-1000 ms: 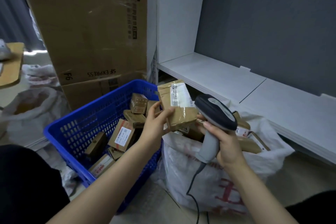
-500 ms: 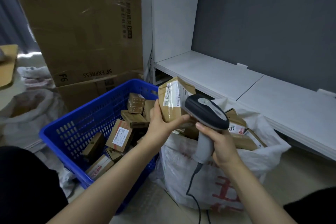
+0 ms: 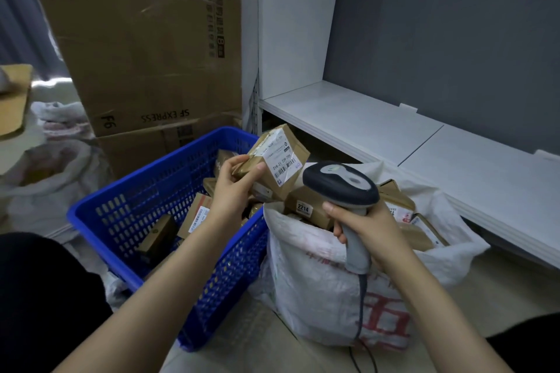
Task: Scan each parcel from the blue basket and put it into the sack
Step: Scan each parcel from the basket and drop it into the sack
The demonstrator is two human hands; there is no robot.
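My left hand grips a small brown cardboard parcel above the gap between basket and sack, its white barcode label turned toward me. My right hand is closed around the grey handle of a barcode scanner, whose dark head sits just right of and below the parcel. The blue plastic basket on the left holds several brown parcels. The white woven sack with red print stands on the right, filled with several parcels near its mouth.
Large stacked cardboard boxes rise behind the basket. A white shelf unit runs along the right, close above the sack. Another white sack sits at far left. The scanner cable hangs down in front of the sack.
My left hand has turned the parcel, so the label now faces me and the scanner. The scanner head has stayed close beside it.
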